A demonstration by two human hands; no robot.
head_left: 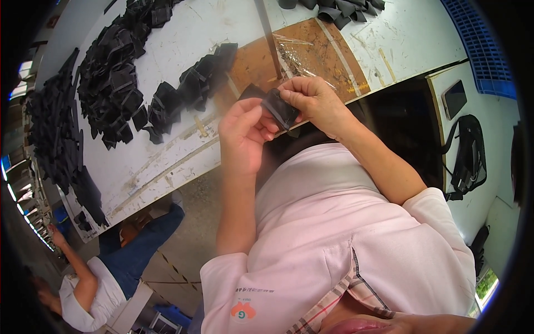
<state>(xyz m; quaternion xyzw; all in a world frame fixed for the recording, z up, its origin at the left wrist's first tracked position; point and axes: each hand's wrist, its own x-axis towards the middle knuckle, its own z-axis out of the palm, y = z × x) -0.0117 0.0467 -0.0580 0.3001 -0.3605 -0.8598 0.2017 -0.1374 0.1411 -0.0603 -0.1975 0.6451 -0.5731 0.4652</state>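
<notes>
While the left hand (240, 132) and right hand (317, 104) both pinch one black piece (282, 113), handling appears unfinished; whether heaped pieces (114, 75) on the bench (175, 47) are done is unclear.

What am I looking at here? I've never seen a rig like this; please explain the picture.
No machine here: the work is done bare-handed. This single picture comes from a fisheye camera worn on the head, looking down, so straight edges bend and the wearer's pink shirt fills the lower part. The right hand pinches a small black piece; the left hand has its fingers at that piece's left side. On the white table lie many loose black pieces. A phone lies at right; a co-worker is at lower left.
</notes>
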